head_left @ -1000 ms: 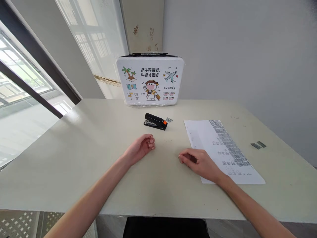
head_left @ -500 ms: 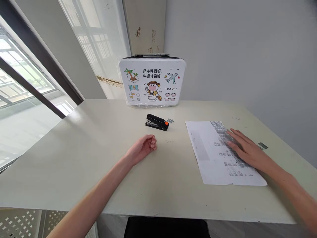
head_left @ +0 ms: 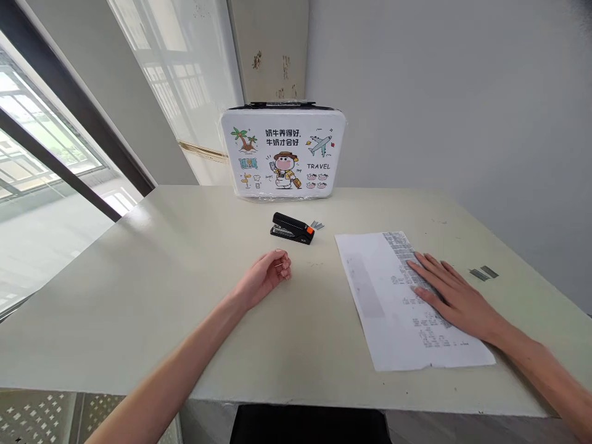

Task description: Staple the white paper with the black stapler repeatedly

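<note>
My right hand [head_left: 451, 296] lies flat with fingers stretched out on a printed sheet of paper [head_left: 383, 308] on the right side of the table. My left hand [head_left: 268, 277] rests on the table near the middle, fingers loosely curled with nothing visible in them. A black stapler with an orange tip [head_left: 291, 228] lies a little beyond my left hand. A small strip of staples [head_left: 317, 224] sits just right of the stapler.
A white case with cartoon travel pictures [head_left: 283, 153] stands upright at the table's far edge. Two more staple strips [head_left: 483, 272] lie near the right edge. The pale table [head_left: 139, 290] has a window to its left and a wall behind.
My right hand moved from the table's middle onto the paper, flattened out, and has slid the sheet toward me and leftward. My left hand has stayed in place.
</note>
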`<act>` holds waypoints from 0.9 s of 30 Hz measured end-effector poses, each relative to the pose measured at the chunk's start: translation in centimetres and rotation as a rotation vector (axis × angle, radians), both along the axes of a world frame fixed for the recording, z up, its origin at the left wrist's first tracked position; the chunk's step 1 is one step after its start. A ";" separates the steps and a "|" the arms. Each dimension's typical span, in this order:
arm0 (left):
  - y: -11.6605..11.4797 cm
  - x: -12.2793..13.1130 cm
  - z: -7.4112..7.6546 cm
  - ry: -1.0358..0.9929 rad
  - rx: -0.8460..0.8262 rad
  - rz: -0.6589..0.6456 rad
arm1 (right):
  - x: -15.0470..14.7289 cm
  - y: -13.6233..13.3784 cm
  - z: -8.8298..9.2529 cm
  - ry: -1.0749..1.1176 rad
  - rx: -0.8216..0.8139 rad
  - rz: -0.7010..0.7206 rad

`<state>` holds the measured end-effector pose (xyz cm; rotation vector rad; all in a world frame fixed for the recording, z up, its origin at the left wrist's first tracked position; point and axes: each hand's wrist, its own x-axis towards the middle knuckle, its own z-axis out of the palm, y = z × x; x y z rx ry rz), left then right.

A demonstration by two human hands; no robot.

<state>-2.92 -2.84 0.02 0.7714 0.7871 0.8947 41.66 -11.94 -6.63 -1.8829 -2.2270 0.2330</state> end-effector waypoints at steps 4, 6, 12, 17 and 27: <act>-0.7 0.1 0.0 0.423 0.378 0.018 | -3.8 -2.0 0.3 -0.005 0.025 0.079; -0.9 -0.1 -0.3 0.642 0.583 0.028 | -6.6 -2.7 0.4 0.006 0.048 0.104; 0.9 -2.1 -1.5 0.875 1.014 -0.144 | -17.3 -3.1 0.0 0.136 0.138 0.087; 2.9 -5.7 -1.6 1.135 1.074 -0.254 | -23.9 -2.9 0.2 0.343 0.104 0.056; 3.2 -8.7 -1.3 1.152 1.014 -0.171 | -18.5 5.8 2.7 0.680 0.037 0.055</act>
